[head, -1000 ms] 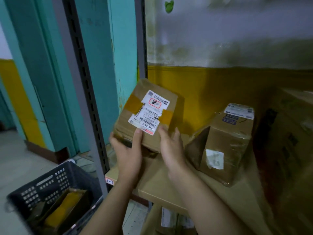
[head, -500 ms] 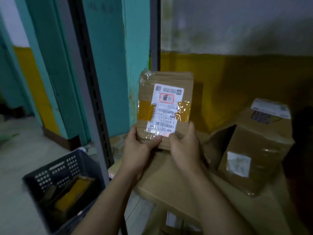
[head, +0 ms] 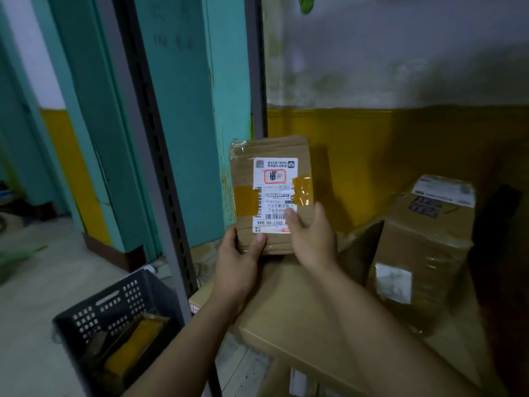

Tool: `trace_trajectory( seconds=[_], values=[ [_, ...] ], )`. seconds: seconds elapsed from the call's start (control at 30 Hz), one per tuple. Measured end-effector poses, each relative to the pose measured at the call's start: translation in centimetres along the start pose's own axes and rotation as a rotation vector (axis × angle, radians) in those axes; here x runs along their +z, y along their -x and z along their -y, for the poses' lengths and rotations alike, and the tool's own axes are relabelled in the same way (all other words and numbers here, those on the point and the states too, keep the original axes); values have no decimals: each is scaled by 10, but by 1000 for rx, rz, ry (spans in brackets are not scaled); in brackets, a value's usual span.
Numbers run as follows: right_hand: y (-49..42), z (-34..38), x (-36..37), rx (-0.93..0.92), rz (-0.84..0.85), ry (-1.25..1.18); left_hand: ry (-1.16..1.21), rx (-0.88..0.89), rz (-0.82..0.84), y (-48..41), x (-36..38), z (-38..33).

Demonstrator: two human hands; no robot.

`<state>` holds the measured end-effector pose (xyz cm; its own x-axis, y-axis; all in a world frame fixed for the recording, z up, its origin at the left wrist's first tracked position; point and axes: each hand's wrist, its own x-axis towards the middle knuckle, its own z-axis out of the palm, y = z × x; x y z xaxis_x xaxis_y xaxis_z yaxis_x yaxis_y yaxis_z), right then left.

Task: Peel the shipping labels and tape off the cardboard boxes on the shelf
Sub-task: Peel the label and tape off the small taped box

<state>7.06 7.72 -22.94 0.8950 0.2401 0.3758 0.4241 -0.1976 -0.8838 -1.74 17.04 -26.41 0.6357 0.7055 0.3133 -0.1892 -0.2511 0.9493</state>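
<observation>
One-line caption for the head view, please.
Left hand grips a small cardboard box upright; right hand touches the lower corner of its shipping label.

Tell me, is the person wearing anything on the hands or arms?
No. The left hand and right hand are bare: no gloves, rings, watch or bracelet can be seen. No sleeve shows on either arm up to the picture's edge.
</observation>
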Motion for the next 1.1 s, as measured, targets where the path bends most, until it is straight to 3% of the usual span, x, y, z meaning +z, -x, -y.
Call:
trace_trajectory(
  seconds=[0.2, 0.37, 0.5, 0.77, 1.1],
  values=[
    [6, -8, 5, -14, -2, -98, 14, -24, -32, -2, 0, 0],
    [22, -23, 1, -80, 105, 82, 173, -139, -57, -5, -3, 3],
    [31, -25, -3, -82, 177, 20, 230, -145, -73, 0, -1, -1],
    [26, -32, -5, -104, 167, -43, 45, -127, -75, 8, 6, -7],
    [27, -29, -11, -160, 168, -91, 50, -89, -63, 1, 2, 0]
  ],
)
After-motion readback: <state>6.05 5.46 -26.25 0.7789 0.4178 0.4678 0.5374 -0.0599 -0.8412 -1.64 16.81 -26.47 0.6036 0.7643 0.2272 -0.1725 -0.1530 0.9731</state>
